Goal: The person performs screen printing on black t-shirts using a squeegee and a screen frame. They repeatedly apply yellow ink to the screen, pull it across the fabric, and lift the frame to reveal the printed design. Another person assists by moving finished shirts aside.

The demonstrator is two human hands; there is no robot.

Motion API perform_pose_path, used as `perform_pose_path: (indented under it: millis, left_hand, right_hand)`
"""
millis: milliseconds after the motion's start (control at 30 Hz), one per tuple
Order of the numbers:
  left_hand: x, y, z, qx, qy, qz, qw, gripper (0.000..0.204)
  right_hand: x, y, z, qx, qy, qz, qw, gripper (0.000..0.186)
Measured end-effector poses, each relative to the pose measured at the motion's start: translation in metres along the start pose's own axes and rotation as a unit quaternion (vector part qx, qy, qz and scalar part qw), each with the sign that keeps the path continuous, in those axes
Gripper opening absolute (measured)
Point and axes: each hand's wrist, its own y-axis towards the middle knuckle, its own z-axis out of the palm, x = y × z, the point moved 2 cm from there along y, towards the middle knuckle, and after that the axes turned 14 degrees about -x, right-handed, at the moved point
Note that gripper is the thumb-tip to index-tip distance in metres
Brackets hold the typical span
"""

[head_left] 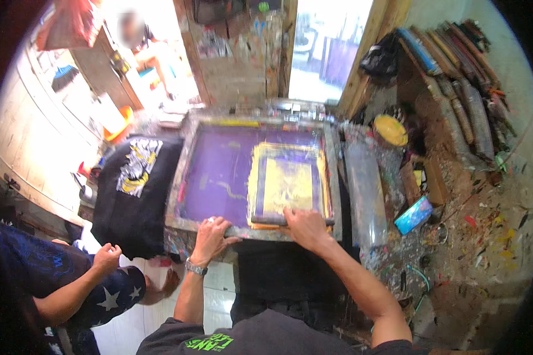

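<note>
A wooden screen printing frame [336, 177] with purple mesh [216, 160] lies in front of me. Pale yellow ink [289, 183] covers a rectangle on the mesh's right half. My right hand [308, 229] grips a squeegee [267, 219] at the near end of that inked patch; its blade edge is hidden. My left hand [212, 239], with a ring and a wristwatch, holds the frame's near rim, thumb out to the right. Black cloth [266, 266] hangs below the frame's near side.
At left lies a black shirt [115, 219] with a white and yellow print; a co-worker's hand [107, 258] is near it. On the right are a clear plastic roll [366, 195], a yellow lid [391, 130], a shiny blue box [413, 215] and several squeegees [456, 77] on the wall.
</note>
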Motion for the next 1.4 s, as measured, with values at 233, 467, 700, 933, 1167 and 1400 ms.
perform_pose_path:
  millis: [233,467,700,933,1167,1400]
  left_hand:
    - [0.000,0.016,-0.038,0.025,-0.017,-0.009,1.000,0.054]
    - [0.004,0.112,-0.110,-0.089,0.002,0.062,0.994,0.053]
    - [-0.011,0.183,-0.032,-0.366,0.166,0.033,0.915,0.033]
    - [0.102,0.186,0.144,-0.170,0.076,-0.078,0.980,0.026]
    - [0.098,0.227,0.116,-0.129,-0.344,-0.203,0.908,0.011]
    - [0.075,0.237,0.007,-0.340,-0.152,-0.137,0.918,0.012]
  right_hand:
    - [0.040,-0.026,-0.027,-0.271,-0.070,0.049,0.959,0.051]
    - [0.007,0.066,-0.117,-0.304,-0.097,0.011,0.948,0.069]
    - [-0.020,0.215,-0.258,-0.228,-0.090,0.047,0.968,0.087]
    - [-0.035,0.286,-0.292,-0.229,-0.104,0.061,0.966,0.087]
    - [-0.054,0.309,-0.291,-0.227,-0.109,0.085,0.964,0.091]
    - [-0.049,0.311,-0.293,-0.198,-0.136,0.123,0.963,0.090]
